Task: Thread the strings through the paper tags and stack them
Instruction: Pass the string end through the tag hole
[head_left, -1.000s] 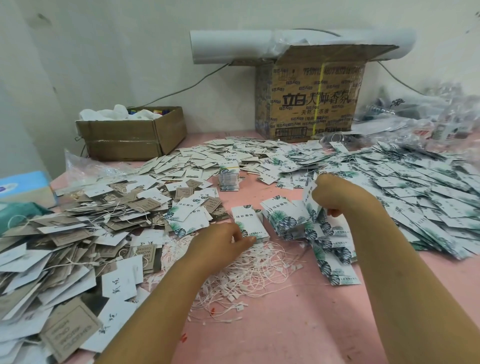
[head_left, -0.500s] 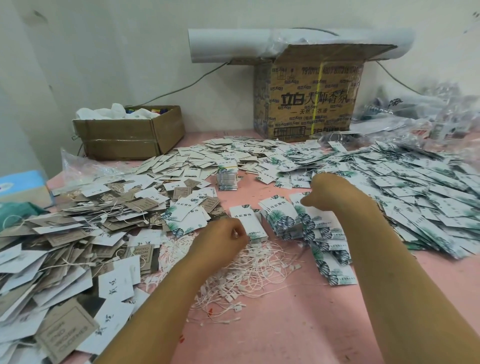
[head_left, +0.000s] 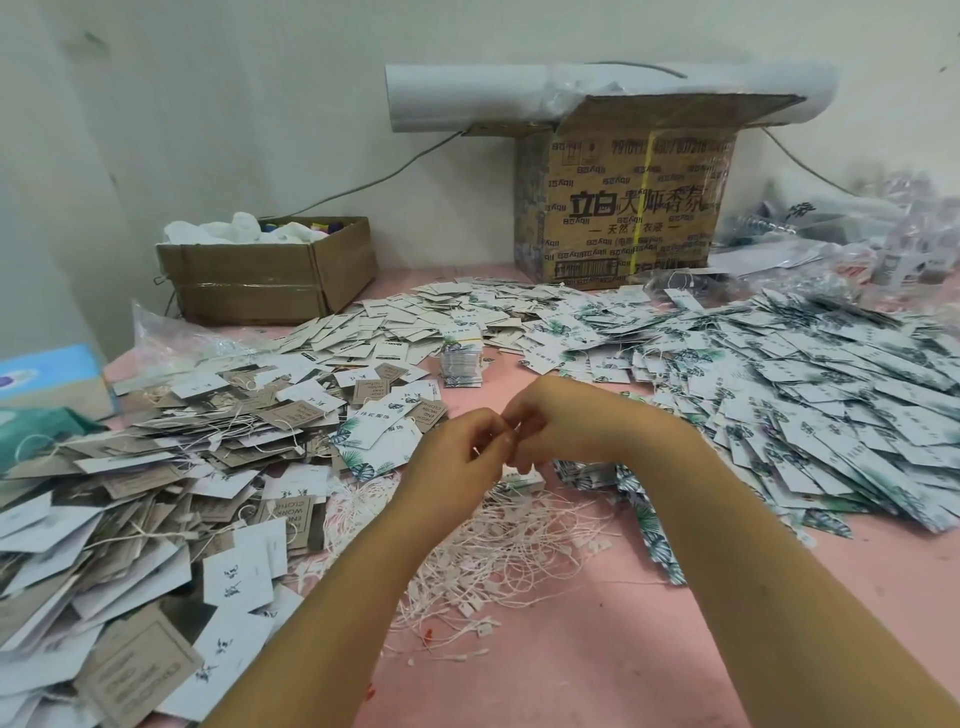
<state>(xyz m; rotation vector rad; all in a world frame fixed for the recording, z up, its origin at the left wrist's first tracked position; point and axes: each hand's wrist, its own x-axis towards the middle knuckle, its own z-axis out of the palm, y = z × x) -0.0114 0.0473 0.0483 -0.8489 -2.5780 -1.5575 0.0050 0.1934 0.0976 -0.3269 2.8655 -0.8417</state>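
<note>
Hands: left hand and right hand are now knuckle to knuckle at mid-frame, raised over the tangle of thin white strings with plastic toggles.
Change: a second ago they were apart, the left down at the string tangle and the right out over the spread of white paper tags printed with green leaves. Both have swung in and met.
Grip: the fingers of both are curled, with the tips pressed together on a small pale piece. It could be a string end or a tag corner; it's too small to tell.
Tags: no tag shows clearly in either hand. A short stack of leaf-print tags lies on the pink worktop just below the hands, partly hidden by them.
Strung pile: grey-brown and white tags trailing strings are heaped on the left, well apart from the hands.
Reading: the pick-up looks done, and threading looks like the step in hand.
Next: likely a fine poke through a tag's hole, then onto a pile. The hole isn't visible from here.
Risk: loose strings underneath could snag and lift.
</note>
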